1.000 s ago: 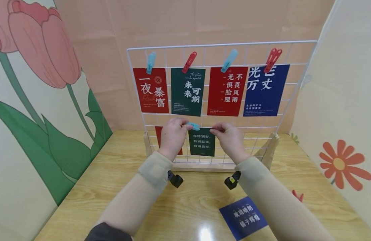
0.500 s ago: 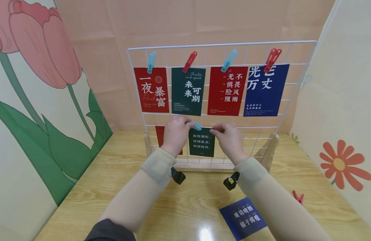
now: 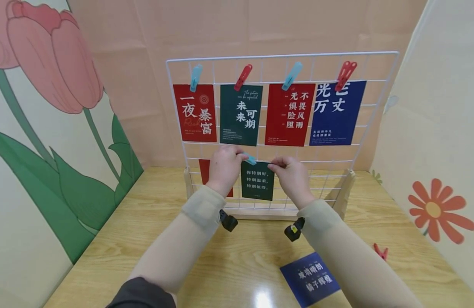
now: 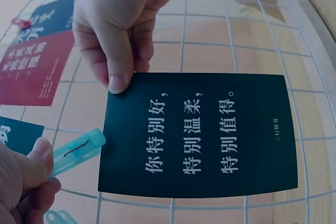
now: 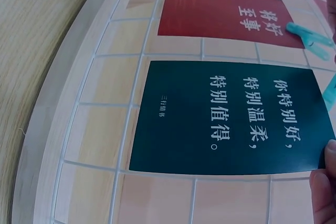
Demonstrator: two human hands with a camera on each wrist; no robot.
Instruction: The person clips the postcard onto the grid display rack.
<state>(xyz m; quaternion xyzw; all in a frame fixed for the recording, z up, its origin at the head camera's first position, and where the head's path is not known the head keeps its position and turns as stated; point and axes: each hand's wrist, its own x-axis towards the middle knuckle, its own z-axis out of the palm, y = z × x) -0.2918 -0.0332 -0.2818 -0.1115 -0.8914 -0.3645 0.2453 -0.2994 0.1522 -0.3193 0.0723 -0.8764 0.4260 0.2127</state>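
Note:
A dark green card (image 3: pixel 257 188) with white characters stands against the white wire grid rack (image 3: pixel 333 160), in its lower row. At its upper right corner, my right hand (image 3: pixel 294 176) pinches it between thumb and fingers. My left hand (image 3: pixel 223 170) holds a light blue clothespin (image 4: pixel 79 153) by its handle end, and the clothespin's tip overlaps the card's top edge. Whether it bites on card and wire together, I cannot tell. Left of this card hangs a red card (image 5: pixel 220 14) under another light blue clothespin (image 5: pixel 310 35); in the head view my left hand partly covers that card.
Along the upper row hang a red card (image 3: pixel 196 119), a green card (image 3: pixel 240 124), another red card (image 3: pixel 287 124) and a blue card (image 3: pixel 334 124), each clipped. On the wooden table lie a loose blue card (image 3: pixel 310 280), partly under my right forearm, and a red clothespin (image 3: pixel 381 251).
My left hand has moved slightly up and to the right, and the clothespin in it now tilts more steeply. The right hand stays at the card's corner. The head view has shifted a little.

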